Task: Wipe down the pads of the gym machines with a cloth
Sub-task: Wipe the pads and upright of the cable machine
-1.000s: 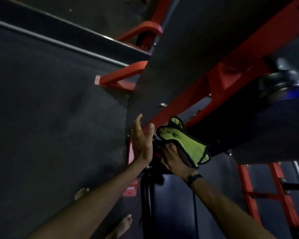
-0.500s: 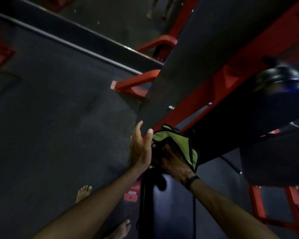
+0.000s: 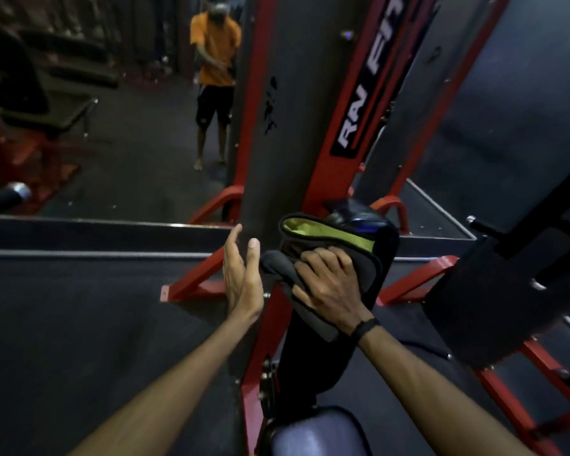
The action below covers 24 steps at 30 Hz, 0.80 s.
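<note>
- Head view: the right hand (image 3: 329, 287) pressed the cloth (image 3: 326, 255) against the top of the black back pad (image 3: 313, 360), fingers curled into the fabric.
- The left hand (image 3: 242, 278) stood flat, fingers straight, at nine o'clock of the cloth, holding nothing.
- At twelve o'clock rose the red frame (image 3: 359, 103); a person in an orange shirt (image 3: 215, 51) stood at eleven o'clock.
</note>
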Each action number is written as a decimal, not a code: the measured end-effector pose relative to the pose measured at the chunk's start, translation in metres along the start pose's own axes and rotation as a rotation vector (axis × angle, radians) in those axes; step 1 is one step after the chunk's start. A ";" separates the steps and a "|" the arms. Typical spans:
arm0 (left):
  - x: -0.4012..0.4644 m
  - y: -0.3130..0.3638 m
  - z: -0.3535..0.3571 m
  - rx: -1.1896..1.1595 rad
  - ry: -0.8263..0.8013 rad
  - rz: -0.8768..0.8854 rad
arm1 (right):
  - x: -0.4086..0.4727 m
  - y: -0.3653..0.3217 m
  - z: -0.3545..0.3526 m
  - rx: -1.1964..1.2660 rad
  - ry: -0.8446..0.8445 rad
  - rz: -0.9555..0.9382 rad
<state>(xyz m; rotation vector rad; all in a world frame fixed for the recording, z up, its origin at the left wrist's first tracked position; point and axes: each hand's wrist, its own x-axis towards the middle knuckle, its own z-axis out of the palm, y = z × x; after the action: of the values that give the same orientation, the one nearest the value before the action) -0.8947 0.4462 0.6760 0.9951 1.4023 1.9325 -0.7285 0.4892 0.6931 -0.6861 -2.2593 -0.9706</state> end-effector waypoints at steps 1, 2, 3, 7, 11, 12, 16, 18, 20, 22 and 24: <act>0.003 0.006 0.001 -0.011 -0.029 0.023 | 0.006 0.003 -0.004 -0.014 0.037 0.044; 0.008 0.012 0.002 -0.020 -0.069 0.049 | 0.014 0.008 -0.009 -0.037 0.068 0.100; 0.012 0.017 0.004 -0.025 -0.105 0.066 | 0.019 0.013 -0.012 -0.055 0.091 0.155; 0.020 0.023 0.009 -0.044 -0.202 0.099 | 0.037 0.022 -0.018 -0.049 0.180 0.477; 0.027 0.032 0.021 -0.056 -0.338 0.141 | 0.048 0.012 -0.025 -0.040 0.280 0.847; 0.028 0.033 0.022 -0.070 -0.349 0.150 | 0.049 0.001 -0.024 -0.015 0.283 0.910; 0.038 0.041 0.039 -0.150 -0.419 0.123 | 0.049 -0.037 -0.010 -0.027 0.032 0.960; 0.044 0.046 0.047 -0.178 -0.453 0.138 | 0.056 -0.028 -0.007 -0.059 -0.013 1.019; 0.052 0.050 0.052 -0.177 -0.476 0.171 | 0.063 -0.010 -0.009 -0.055 0.025 1.101; 0.062 0.052 0.055 -0.156 -0.501 0.213 | 0.066 0.001 -0.010 -0.023 0.083 1.163; 0.069 0.055 0.057 -0.133 -0.525 0.249 | 0.067 0.009 -0.010 0.014 0.151 1.231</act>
<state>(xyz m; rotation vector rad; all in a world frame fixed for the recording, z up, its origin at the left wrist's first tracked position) -0.8884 0.5148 0.7558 1.5290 0.8748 1.7209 -0.7667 0.5018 0.7487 -1.6152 -1.2601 -0.3409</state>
